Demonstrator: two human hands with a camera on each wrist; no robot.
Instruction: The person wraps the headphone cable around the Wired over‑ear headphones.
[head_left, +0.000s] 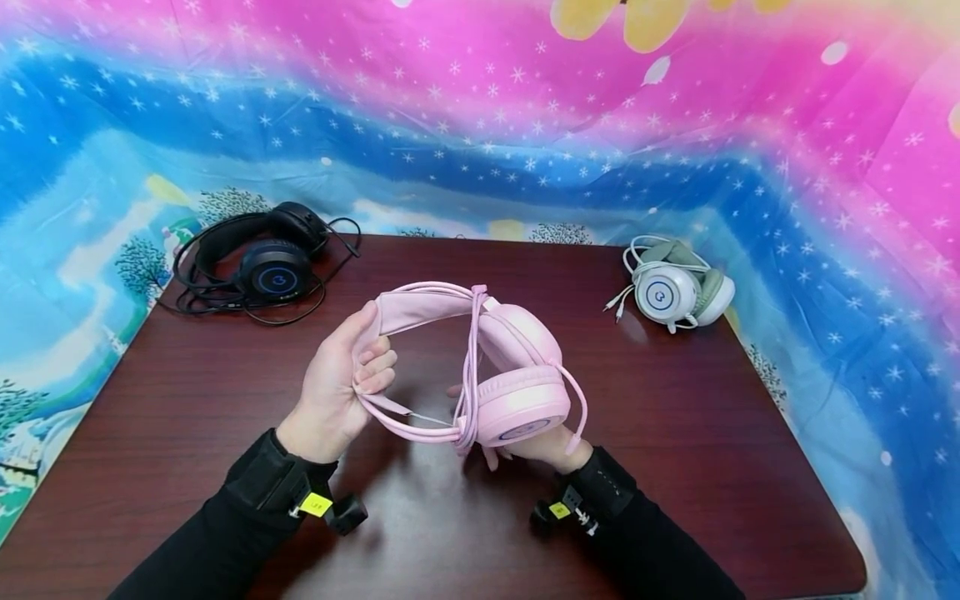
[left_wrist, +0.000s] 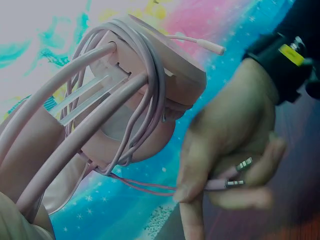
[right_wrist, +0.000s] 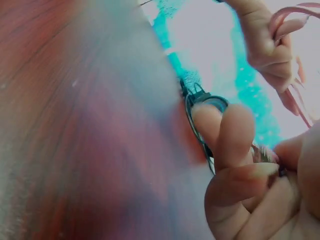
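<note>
My left hand (head_left: 337, 383) grips the headband of a pink headset (head_left: 525, 400), holding it above the table with its ear cups to the right. The cable (left_wrist: 150, 85) is wound in several turns around the headset beside the ear cups, and a thin microphone boom (head_left: 577, 400) sticks out on the right. Below the ear cups, partly hidden by them in the head view, is my right hand (left_wrist: 225, 135). Its thumb and fingers pinch the cable end, where two audio plugs (left_wrist: 235, 175) show in the left wrist view.
A black headset (head_left: 273, 271) with a coiled cable lies at the table's back left. At the back right sits a white headset (head_left: 663, 292) with greenish cushions, its plugs pointing left. A printed cloth (head_left: 480, 125) hangs behind and beside the dark brown table (head_left: 675, 467).
</note>
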